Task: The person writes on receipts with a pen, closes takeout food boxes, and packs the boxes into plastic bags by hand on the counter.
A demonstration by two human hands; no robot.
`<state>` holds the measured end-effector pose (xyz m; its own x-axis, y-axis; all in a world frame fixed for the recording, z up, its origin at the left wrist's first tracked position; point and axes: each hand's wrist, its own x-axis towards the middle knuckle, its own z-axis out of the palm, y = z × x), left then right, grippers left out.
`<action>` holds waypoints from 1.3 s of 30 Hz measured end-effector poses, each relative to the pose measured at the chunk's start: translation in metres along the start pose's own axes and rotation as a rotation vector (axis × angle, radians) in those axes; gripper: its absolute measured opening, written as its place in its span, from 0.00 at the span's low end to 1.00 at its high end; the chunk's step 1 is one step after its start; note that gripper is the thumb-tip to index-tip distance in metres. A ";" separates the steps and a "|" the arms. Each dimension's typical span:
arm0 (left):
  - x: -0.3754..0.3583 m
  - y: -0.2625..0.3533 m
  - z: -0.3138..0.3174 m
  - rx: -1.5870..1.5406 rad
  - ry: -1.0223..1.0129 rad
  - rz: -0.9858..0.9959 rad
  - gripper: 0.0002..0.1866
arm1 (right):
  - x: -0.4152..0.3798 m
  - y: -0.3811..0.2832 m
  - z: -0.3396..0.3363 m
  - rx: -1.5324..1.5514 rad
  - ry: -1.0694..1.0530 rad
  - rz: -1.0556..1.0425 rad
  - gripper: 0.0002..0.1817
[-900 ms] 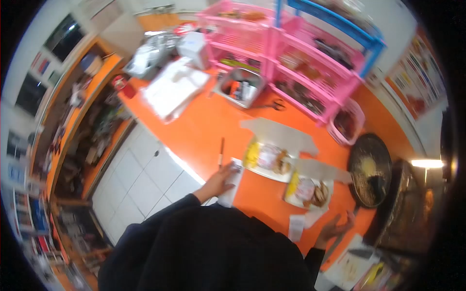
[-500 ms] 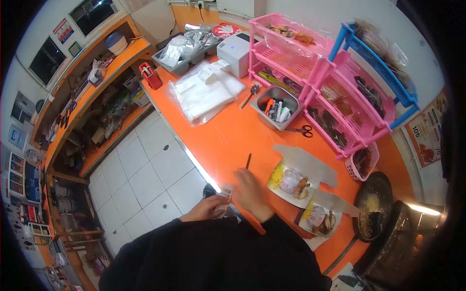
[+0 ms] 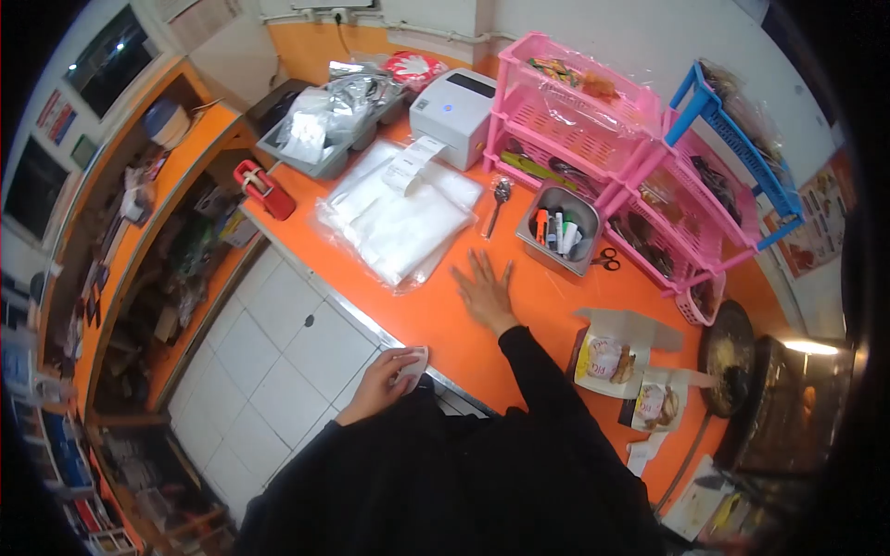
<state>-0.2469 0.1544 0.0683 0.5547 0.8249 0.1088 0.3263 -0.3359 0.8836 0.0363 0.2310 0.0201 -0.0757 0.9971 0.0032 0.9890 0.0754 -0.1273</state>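
Note:
Near the table's front edge, my left hand (image 3: 382,382) has its fingers closed on a small white paper slip (image 3: 419,360). My right hand (image 3: 484,293) is held out with fingers spread over the orange table (image 3: 426,310); nothing is seen in it. Just beyond its fingertips lie a spoon (image 3: 497,206) and a plastic-wrapped stack of white bags (image 3: 394,232). To its right is a metal container (image 3: 559,227) of markers, with scissors (image 3: 606,260) beside it. Two open food boxes, the larger box (image 3: 640,324) and the smaller box (image 3: 681,378), hold wrapped portions and browned pieces of food.
A label printer (image 3: 454,116) with a printed strip hanging out stands at the back, beside a grey tray (image 3: 324,167) of silvery packets. Pink racks (image 3: 575,130) line the wall. A pan (image 3: 726,357) sits at right, a red object (image 3: 264,190) at the left corner.
My right hand has moved from beside the left hand out over the table and spread its fingers. My left hand keeps the paper slip. The view has shifted; the thin dark stick no longer shows.

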 end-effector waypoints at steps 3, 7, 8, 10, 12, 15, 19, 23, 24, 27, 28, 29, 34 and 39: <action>0.047 -0.006 -0.006 -0.013 -0.150 0.111 0.22 | 0.019 0.042 0.017 -0.280 0.224 -0.005 0.31; 0.097 -0.009 0.013 -0.079 -0.312 0.307 0.24 | -0.027 0.023 -0.040 -0.003 0.082 0.455 0.28; 0.108 -0.010 0.021 -0.088 -0.357 0.367 0.24 | -0.050 0.013 -0.041 -0.043 0.084 0.546 0.27; 0.129 -0.018 0.037 -0.055 -0.492 0.432 0.24 | -0.092 -0.005 -0.030 -0.100 0.050 0.700 0.26; 0.152 -0.034 0.054 0.024 -0.575 0.558 0.25 | -0.127 -0.016 -0.013 -0.141 -0.027 0.815 0.27; 0.178 -0.053 0.071 0.267 -0.548 0.722 0.22 | -0.157 -0.018 -0.009 0.021 -0.024 0.726 0.23; 0.191 -0.054 0.083 0.515 -0.457 0.755 0.27 | -0.180 -0.025 -0.004 0.516 0.247 0.883 0.17; 0.160 -0.048 0.077 0.630 -0.635 0.778 0.36 | -0.199 -0.039 0.004 1.041 0.611 0.881 0.11; 0.144 -0.047 0.071 0.637 -0.677 0.771 0.38 | -0.201 -0.045 0.003 1.044 0.702 0.827 0.10; 0.131 -0.044 0.069 0.661 -0.735 0.725 0.42 | -0.207 -0.052 -0.002 0.310 0.640 0.589 0.11; 0.131 -0.043 0.073 0.668 -0.744 0.706 0.43 | -0.209 -0.054 0.001 0.320 0.644 0.598 0.10; 0.136 -0.043 0.080 0.684 -0.692 0.748 0.46 | -0.210 -0.056 0.003 0.330 0.649 0.605 0.10; 0.180 -0.036 0.128 0.571 -0.604 0.765 0.50 | -0.195 -0.058 0.023 0.652 0.809 0.808 0.07; 0.184 -0.027 0.121 0.491 -0.643 0.764 0.54 | -0.171 -0.057 0.021 0.936 0.919 0.769 0.06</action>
<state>-0.0609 0.2598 0.0094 0.9861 -0.0172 0.1653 -0.0819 -0.9158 0.3933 -0.0095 0.0556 0.0063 0.8574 0.4755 0.1971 0.2887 -0.1271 -0.9489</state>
